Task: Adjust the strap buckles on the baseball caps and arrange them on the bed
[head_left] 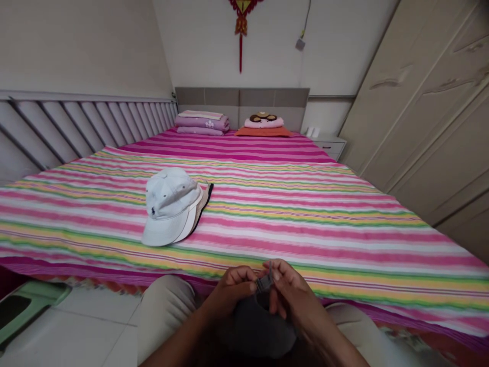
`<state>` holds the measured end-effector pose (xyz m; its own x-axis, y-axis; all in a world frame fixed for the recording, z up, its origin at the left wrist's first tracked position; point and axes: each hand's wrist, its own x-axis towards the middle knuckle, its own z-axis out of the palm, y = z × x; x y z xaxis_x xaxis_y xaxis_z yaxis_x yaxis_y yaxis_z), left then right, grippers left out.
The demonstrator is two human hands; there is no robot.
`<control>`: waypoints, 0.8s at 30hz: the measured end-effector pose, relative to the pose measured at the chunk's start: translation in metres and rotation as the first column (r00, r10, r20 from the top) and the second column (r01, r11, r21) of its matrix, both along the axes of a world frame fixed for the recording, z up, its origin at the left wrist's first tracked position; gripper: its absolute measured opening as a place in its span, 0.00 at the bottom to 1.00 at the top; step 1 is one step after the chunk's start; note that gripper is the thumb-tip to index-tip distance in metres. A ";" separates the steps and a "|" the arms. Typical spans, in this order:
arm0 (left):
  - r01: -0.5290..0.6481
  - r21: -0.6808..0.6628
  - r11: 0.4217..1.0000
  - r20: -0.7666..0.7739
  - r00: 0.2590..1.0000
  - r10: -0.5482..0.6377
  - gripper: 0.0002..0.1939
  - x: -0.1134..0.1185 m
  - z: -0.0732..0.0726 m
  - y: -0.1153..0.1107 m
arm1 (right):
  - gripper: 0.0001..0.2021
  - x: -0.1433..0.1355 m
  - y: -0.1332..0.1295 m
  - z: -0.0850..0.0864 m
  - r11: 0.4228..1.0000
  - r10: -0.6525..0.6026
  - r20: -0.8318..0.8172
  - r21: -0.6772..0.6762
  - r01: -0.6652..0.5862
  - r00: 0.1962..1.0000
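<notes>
A dark grey cap (263, 331) hangs low between my knees, its back strap and buckle (264, 283) uppermost. The fingers of my left hand (233, 290) pinch the buckle's left side. On the other side, my right hand (292, 288) grips the strap, whose end stands up between thumb and forefinger. The front of the dark cap is in shadow. Ahead and to the left on the bed, a stack of caps rests with a pale blue cap (168, 199) on top; white, beige and black brims show beneath it.
The bed has a striped sheet (305, 219). Folded bedding (202, 124) and a pillow pile (263, 127) lie by the headboard (217, 97). A slatted rail (110, 125) runs along the left, a wardrobe (428, 117) along the right. A green stool (42, 295) stands at lower left.
</notes>
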<state>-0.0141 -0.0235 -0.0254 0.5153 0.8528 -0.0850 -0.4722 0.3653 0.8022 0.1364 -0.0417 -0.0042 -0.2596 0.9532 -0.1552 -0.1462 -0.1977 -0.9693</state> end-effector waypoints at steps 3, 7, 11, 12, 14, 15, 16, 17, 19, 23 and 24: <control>-0.006 -0.050 0.999 -0.023 1.000 0.005 0.11 -0.003 -0.006 0.000 | 0.16 0.006 0.000 0.000 0.981 0.134 0.197 0.109 -0.158 0.971; -0.014 -0.075 0.997 -0.055 0.998 0.010 0.13 -0.008 -0.005 0.000 | 0.13 0.016 0.003 -0.003 0.950 0.109 0.388 0.230 -0.211 0.915; -0.076 -0.103 0.992 0.009 0.997 0.077 0.14 -0.011 0.001 0.001 | 0.15 0.024 0.009 -0.005 0.946 -0.094 0.452 0.319 -0.063 0.887; -0.087 -0.108 0.990 0.031 0.995 0.091 0.14 -0.011 0.002 0.001 | 0.16 0.025 0.010 -0.005 0.946 -0.124 0.445 0.322 -0.029 0.887; -0.084 -0.105 0.991 0.070 0.993 0.091 0.13 -0.010 0.004 0.001 | 0.16 0.023 0.011 -0.005 0.949 -0.160 0.423 0.314 0.021 0.892; -0.078 -0.098 0.992 0.089 0.992 0.086 0.13 -0.010 0.005 0.000 | 0.17 0.021 0.011 -0.005 0.951 -0.173 0.409 0.307 0.043 0.896; -0.074 -0.090 0.993 0.107 0.991 0.084 0.13 -0.009 0.005 0.000 | 0.17 0.019 0.012 -0.006 0.953 -0.182 0.393 0.297 0.064 0.901; -0.077 -0.077 0.994 0.121 0.989 0.086 0.12 -0.009 0.005 0.000 | 0.17 0.017 0.012 -0.007 0.954 -0.193 0.372 0.288 0.085 0.908; -0.097 -0.033 0.995 0.139 0.985 0.101 0.12 -0.010 0.004 0.000 | 0.17 0.017 0.014 -0.009 0.948 -0.250 0.304 0.271 0.168 0.919; -0.192 0.053 0.980 0.124 0.975 0.184 0.14 -0.019 0.001 0.002 | 0.18 0.022 0.020 -0.009 0.912 -0.398 0.104 0.149 0.382 0.911; -0.200 0.051 0.979 0.112 0.975 0.193 0.15 -0.021 0.001 0.003 | 0.18 0.023 0.021 -0.008 0.918 -0.387 0.075 0.127 0.377 0.919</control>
